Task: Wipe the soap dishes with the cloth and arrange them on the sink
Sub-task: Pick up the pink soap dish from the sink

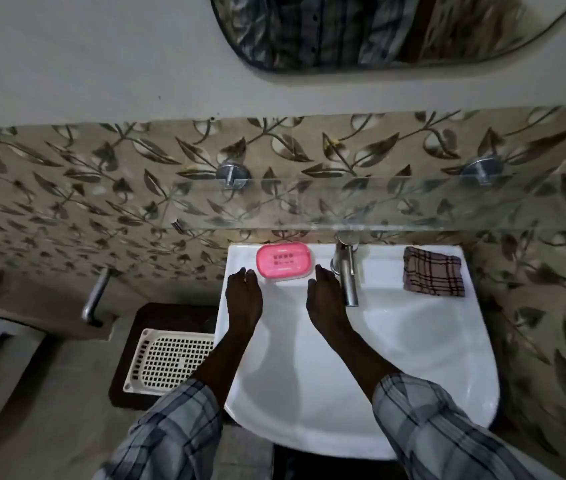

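The pink soap dish sits on the far-left ledge of the sink, left of the tap; the folded checked cloth lies on the far-right ledge, well apart from the dish. The dish appears to be light, rigid plastic, probably slippery if wet; a hold across its two short ends, or under the pale base, looks most secure. The left hand and right hand flank the dish, one at each end; the fingers are extended and loosely together, grasping nothing; whether the tips touch the dish cannot be told.
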`<act>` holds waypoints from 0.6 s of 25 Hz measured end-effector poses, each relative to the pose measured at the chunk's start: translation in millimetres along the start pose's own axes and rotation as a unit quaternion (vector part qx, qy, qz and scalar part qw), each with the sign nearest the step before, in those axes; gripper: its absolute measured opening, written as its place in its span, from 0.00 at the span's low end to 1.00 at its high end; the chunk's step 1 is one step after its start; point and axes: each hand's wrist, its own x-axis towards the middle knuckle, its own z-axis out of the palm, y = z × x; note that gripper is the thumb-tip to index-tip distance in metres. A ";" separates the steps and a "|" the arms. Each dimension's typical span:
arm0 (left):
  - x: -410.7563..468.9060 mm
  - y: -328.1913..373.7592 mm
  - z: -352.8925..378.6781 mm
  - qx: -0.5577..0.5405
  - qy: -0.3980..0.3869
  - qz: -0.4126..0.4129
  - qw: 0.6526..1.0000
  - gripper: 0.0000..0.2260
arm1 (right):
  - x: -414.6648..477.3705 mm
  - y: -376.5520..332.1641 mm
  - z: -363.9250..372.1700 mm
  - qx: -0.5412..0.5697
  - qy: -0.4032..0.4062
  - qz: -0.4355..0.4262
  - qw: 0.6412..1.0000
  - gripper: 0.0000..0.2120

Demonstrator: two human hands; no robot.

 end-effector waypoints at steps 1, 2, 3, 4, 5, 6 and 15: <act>12.6 0.0 6.2 -0.004 -0.004 -0.006 1.000 0.18 | 13.5 -0.5 6.2 -0.007 0.010 0.014 1.000 0.19; 19.9 2.8 10.8 0.000 -0.010 -0.010 1.000 0.18 | 23.0 -2.9 8.3 0.004 0.017 0.035 0.999 0.19; 28.3 5.6 15.5 -0.009 -0.021 -0.011 1.000 0.19 | 33.5 -3.8 10.6 0.022 0.014 0.061 0.998 0.18; 33.3 10.9 17.3 -0.019 -0.036 -0.016 0.999 0.19 | 41.3 -7.4 9.2 0.036 0.001 0.075 0.996 0.17; 36.1 12.9 21.7 -0.024 -0.042 -0.021 0.999 0.19 | 47.7 -8.4 11.6 0.030 -0.016 0.080 0.996 0.16; 36.2 14.1 25.6 -0.022 -0.036 -0.028 0.999 0.19 | 51.4 -8.5 15.7 0.025 -0.031 0.085 0.996 0.15; 34.8 37.7 4.6 -0.379 -0.055 -0.258 0.887 0.24 | 44.9 -22.0 1.6 0.372 0.088 0.150 0.912 0.11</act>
